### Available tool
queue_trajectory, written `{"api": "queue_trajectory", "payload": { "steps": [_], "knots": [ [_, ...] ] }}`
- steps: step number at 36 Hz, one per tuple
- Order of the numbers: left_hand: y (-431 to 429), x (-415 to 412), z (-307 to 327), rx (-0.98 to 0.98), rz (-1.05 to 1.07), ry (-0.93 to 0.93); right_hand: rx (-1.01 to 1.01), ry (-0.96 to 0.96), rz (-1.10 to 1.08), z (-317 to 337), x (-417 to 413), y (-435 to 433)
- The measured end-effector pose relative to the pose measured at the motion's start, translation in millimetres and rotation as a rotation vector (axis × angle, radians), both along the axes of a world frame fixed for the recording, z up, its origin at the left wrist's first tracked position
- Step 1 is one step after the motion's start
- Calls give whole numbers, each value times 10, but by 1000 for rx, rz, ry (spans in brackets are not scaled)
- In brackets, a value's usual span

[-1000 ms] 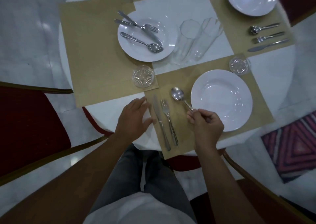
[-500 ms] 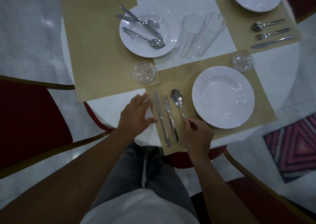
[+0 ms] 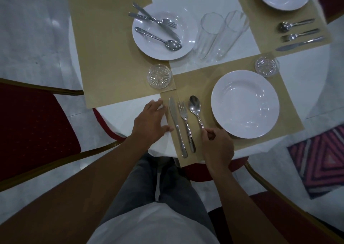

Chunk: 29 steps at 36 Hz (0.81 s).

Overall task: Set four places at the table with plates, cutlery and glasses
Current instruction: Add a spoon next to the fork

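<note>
Dim table: right hand now hides the spoon handle it pinches, lower than before; left hand stays spread flat.

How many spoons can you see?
3: one spoon held by the right hand beside the near plate, one on the far-left plate, one top right. None seem hidden.

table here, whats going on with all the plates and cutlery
A person is setting places. The right hand pinches the handle of a spoon, laying it beside the fork and knife, left of the near plate. The left hand rests flat on the table. The far-left plate has cutlery piled on it, and two tall glasses stand unplaced at the centre.
</note>
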<state>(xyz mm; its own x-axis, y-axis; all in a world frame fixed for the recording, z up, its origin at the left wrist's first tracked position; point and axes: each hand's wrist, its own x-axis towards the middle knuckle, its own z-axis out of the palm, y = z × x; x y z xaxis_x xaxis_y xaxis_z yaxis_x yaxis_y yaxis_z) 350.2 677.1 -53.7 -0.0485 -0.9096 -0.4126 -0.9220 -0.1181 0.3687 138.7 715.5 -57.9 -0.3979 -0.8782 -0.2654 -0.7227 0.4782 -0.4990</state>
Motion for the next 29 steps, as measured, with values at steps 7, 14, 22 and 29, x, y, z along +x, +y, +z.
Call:
{"api": "queue_trajectory", "payload": {
  "steps": [7,14,22,29],
  "knots": [
    [-14,34,-14,-23,-20,22,-45,3,58,122,-8,-37],
    [-317,-131,180,-295,68,114,-288,-91,96,308,-23,-386],
    [-979,-521,254,-324,-114,204,-408,-146,42,461,-221,-1003],
    [-1459,-902,136,-131,-300,38,-395,-112,44,467,-450,-1401]
  ]
}}
